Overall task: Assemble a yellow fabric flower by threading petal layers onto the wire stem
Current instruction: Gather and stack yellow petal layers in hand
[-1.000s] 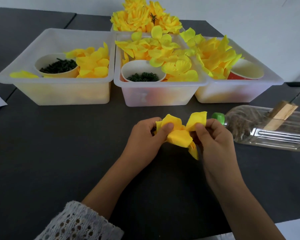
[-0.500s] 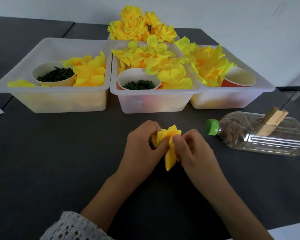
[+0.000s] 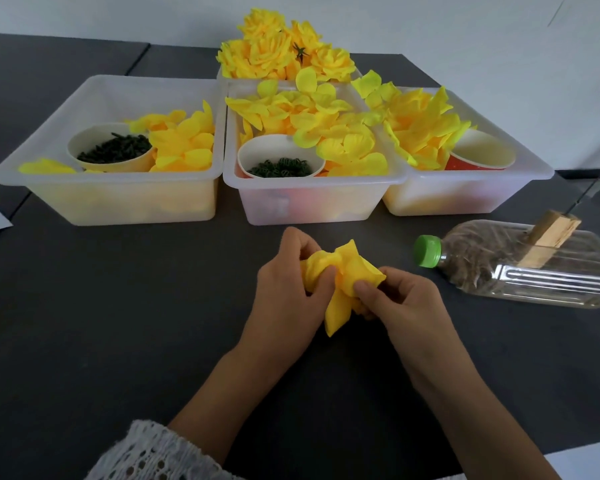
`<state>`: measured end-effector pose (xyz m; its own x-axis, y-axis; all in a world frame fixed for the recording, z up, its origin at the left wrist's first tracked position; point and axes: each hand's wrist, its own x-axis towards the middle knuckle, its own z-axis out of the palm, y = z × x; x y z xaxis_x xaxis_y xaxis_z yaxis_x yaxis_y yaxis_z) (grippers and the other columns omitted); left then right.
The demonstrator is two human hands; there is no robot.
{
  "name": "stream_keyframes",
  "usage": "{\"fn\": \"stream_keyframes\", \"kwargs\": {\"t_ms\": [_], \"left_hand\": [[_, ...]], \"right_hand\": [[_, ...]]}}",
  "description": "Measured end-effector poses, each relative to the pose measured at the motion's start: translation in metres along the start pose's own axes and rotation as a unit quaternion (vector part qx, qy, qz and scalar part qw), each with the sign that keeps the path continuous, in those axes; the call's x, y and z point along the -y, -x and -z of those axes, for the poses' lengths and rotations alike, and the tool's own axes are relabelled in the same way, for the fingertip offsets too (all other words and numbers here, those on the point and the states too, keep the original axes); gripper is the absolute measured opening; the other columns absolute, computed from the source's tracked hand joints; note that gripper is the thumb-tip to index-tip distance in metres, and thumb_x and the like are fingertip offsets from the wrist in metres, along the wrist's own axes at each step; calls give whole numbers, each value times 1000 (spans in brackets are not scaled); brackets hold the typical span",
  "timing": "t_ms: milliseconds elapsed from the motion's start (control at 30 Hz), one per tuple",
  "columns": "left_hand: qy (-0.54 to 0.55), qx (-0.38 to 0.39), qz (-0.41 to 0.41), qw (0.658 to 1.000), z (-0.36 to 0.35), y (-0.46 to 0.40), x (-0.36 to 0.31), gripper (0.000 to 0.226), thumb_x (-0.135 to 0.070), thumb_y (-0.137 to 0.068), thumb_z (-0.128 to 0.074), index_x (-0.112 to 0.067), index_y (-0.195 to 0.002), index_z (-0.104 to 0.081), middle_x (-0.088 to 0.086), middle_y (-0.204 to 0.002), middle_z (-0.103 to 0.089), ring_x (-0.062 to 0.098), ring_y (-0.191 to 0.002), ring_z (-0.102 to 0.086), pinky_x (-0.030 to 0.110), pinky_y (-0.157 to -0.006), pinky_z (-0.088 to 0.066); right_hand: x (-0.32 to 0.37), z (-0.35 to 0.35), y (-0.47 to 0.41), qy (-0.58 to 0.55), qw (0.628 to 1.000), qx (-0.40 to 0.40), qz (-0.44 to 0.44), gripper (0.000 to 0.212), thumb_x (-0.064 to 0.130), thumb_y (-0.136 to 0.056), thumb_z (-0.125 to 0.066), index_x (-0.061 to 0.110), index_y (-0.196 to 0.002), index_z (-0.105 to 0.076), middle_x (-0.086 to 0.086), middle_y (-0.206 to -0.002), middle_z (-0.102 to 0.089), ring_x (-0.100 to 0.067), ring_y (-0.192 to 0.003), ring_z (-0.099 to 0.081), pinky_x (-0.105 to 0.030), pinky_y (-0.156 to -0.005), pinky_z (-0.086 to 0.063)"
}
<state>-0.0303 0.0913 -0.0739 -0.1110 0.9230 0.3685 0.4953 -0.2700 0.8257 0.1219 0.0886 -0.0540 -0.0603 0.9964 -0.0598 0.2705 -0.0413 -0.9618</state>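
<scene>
Both hands gripped one bunched yellow petal layer above the dark counter, just in front of the middle bin. Left hand pinched its left side, thumb on top; right hand pinched its right edge with curled fingers. One petal hung down between them. Wire stem not visible. Left of the middle bin, another bin held petals and a cup of dark green pieces. Right of it, a third bin with a red cup. Clear bottle, green cap, lay right of the hands. No readable writing anywhere.
</scene>
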Motion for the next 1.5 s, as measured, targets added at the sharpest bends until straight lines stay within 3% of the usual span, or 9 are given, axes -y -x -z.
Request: {"fn": "stream_keyframes", "kwargs": {"t_ms": [133, 267, 467, 733, 867, 1033, 1200, 1333, 1500], "left_hand": [[-16, 54, -36, 998, -1, 1, -2, 32, -11, -93, -56, -35, -98, -36, -10, -89, -51, 10, -79, -54, 24, -62, -44], [-56, 91, -77, 991, 2, 0, -1, 22, -2, -93, -51, -21, -83, -58, -6, -92, -53, 6, -83, -54, 12, -69, -41], [-5, 89, -4, 996, -1, -2, -2, 7, -21, -93, -57, -26, -90, -61, -13, -93, -55, 3, -85, -54, 7, -69, -40], [53, 83, 26, 995, 2, -3, -1, 11, -37, -92, -58, -33, -99, -64, -20, -94, -63, -2, -90, -58, 7, -69, -43], [76, 116, 55, 989, 3, -3, -1, 15, -43, -89, -61, -37, -101, -68, -20, -96, -67, -3, -93, -60, 10, -72, -46], [83, 146, 74, 983, 3, -5, 0, 13, -35, -88, -65, -37, -101, -68, -20, -97, -68, -1, -96, -60, 19, -78, -47], [68, 146, 78, 984, 2, -3, -2, 5, -36, -85, -70, -39, -85, -66, -27, -91, -64, -7, -89, -59, 11, -66, -43], [70, 141, 69, 985, -1, -1, -1, 5, -34, -86, -70, -32, -84, -66, -15, -86, -65, 2, -86, -60, 19, -69, -47], [102, 107, 84, 985, 2, -2, -7, 16, -38, -82, -67, -23, -76, -66, -8, -78, -64, 3, -78, -59, 10, -65, -46]], "right_hand": [[-4, 4, -5, 45, 999, -17, 18, 19, 25, -88, -65, 8, -79, -66, -6, -64, -60, 0, -55, -50, -15, -52, -44], [-5, 2, -10, 81, 995, -7, 49, 26, 24, -90, -63, 2, -77, -62, -14, -64, -55, -7, -55, -44, -25, -55, -40], [-3, 2, -16, 113, 990, 11, 81, 23, 28, -88, -64, 15, -69, -61, 6, -57, -52, -6, -55, -45, -27, -55, -37], [7, 1, -17, 134, 985, 13, 105, 24, 38, -83, -63, 16, -76, -65, -1, -66, -62, -13, -63, -57, -31, -59, -48], [7, 5, -21, 131, 987, 29, 90, 26, 38, -84, -64, 15, -73, -66, 3, -61, -58, -8, -59, -52, -25, -55, -43], [6, 8, -25, 99, 992, 53, 64, 28, 37, -86, -61, 13, -72, -65, 8, -55, -56, 0, -52, -50, -12, -49, -42], [2, 10, -21, 90, 992, 83, 41, 27, 36, -90, -57, 22, -68, -63, 11, -52, -55, 2, -49, -49, -11, -48, -40], [1, 9, -22, 105, 990, 85, 29, 30, 38, -91, -55, 23, -68, -64, 11, -52, -55, 1, -49, -48, -13, -50, -38], [3, 4, -23, 73, 992, 89, 42, 27, 36, -90, -57, 18, -72, -65, 10, -54, -59, 3, -49, -51, -8, -49, -40]]}}
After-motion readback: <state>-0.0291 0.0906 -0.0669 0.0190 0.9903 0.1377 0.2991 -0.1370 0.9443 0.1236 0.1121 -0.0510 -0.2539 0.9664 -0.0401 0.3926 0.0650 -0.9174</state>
